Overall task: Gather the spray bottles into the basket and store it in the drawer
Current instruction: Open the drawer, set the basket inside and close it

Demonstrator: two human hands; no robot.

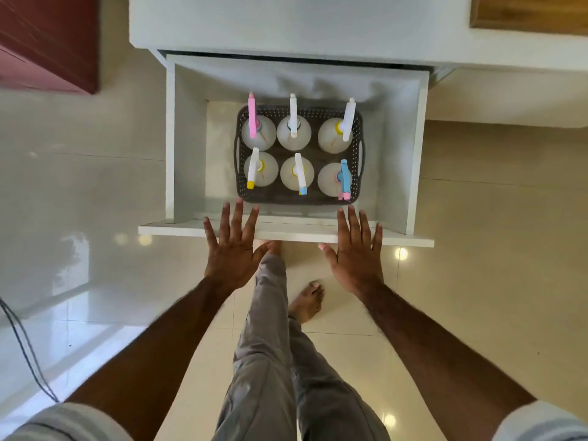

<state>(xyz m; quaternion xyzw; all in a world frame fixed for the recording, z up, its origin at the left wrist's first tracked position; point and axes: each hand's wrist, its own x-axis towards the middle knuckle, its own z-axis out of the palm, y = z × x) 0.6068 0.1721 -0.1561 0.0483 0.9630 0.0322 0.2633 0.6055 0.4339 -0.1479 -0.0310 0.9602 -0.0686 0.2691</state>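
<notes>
A dark grey perforated basket (358, 128) sits inside the pulled-out white drawer (416, 154). It holds several white spray bottles (294, 132) standing upright in two rows, with pink, white, yellow and blue triggers. My left hand (230, 246) hovers over the drawer's front panel (296, 232), fingers spread, holding nothing. My right hand (356, 249) is level with it to the right, also spread and empty. Both sets of fingertips reach just past the front panel, a little short of the basket's near rim.
The drawer belongs to a white cabinet (286, 23) under a counter. My legs and a bare foot (307, 302) stand on glossy cream floor tiles below the drawer front. A dark red cabinet (47, 43) is at upper left; a black cable (25, 348) runs at the left.
</notes>
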